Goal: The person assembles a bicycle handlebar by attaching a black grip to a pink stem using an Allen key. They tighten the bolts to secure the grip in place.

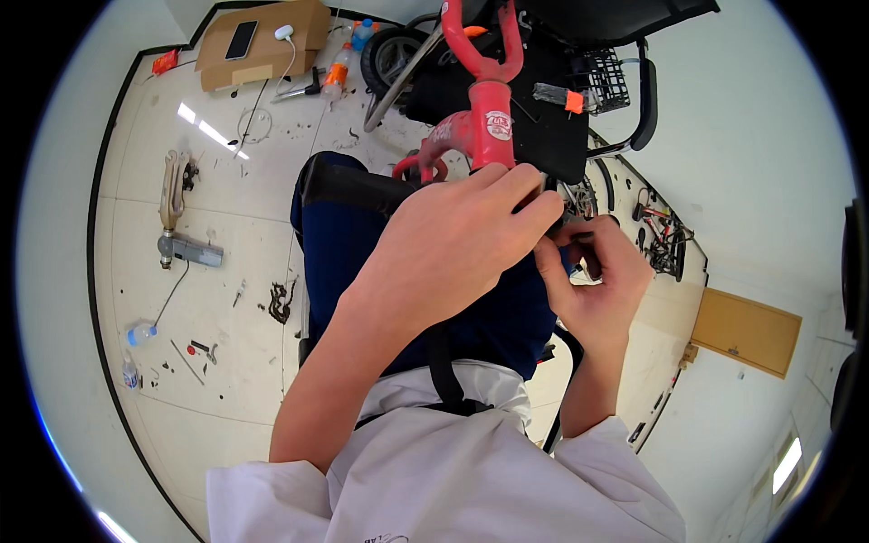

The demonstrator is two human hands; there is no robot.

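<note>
A red bicycle frame with a forked end (490, 127) stands in front of my lap, its tube running down to my fingers. My left hand (453, 240) reaches across to the lower end of that tube with its fingers curled; what they grip is hidden beneath them. Close beside it, my right hand (602, 276) is bent into a pinch around something small and dark that I cannot make out. The fingertips of both hands nearly meet. A black cylindrical part (353, 186) lies over my left thigh, next to my left wrist.
A black chair (552, 140) with a wire basket (605, 80) stands ahead. On the left floor lie wrenches (172, 192), a grey tool (196, 252), a chain (281, 300) and bottles (141, 334). A phone (241, 40) rests on cardboard (213, 65). Bicycle parts (668, 242) are on the right.
</note>
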